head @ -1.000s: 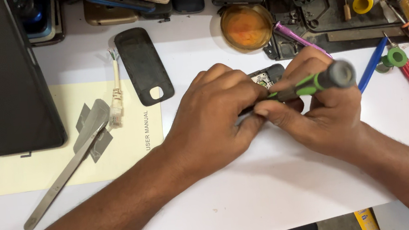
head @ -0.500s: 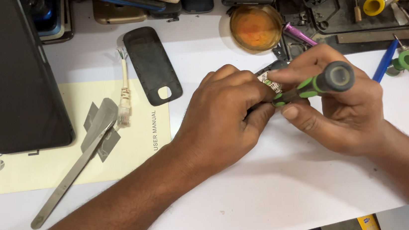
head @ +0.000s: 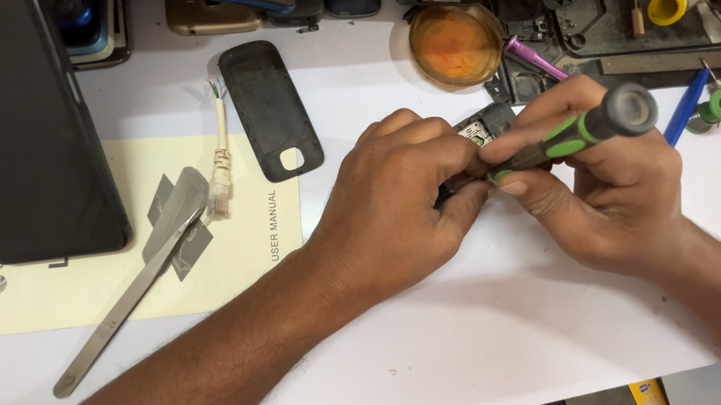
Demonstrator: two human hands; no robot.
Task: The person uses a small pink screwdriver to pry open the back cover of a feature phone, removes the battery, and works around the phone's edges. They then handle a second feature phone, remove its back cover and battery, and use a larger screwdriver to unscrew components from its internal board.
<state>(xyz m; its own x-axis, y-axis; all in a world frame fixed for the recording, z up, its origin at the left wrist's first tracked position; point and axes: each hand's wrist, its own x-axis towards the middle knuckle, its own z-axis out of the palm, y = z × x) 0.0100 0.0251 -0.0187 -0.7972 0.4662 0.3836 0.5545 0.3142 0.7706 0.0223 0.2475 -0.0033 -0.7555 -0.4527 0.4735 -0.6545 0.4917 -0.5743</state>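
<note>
1. The left hand (head: 404,198) is clamped around a small opened phone (head: 481,127) held just above the white counter (head: 445,344).
2. The right hand (head: 606,188) grips a green-and-black screwdriver (head: 578,131), whose tip meets the phone.
3. A black back cover (head: 267,106), cut cable (head: 219,163), metal tweezers (head: 124,309) and yellow booklet (head: 51,285) lie to the left.
4. An amber dish (head: 455,44) and assorted tools crowd the far edge.
</note>
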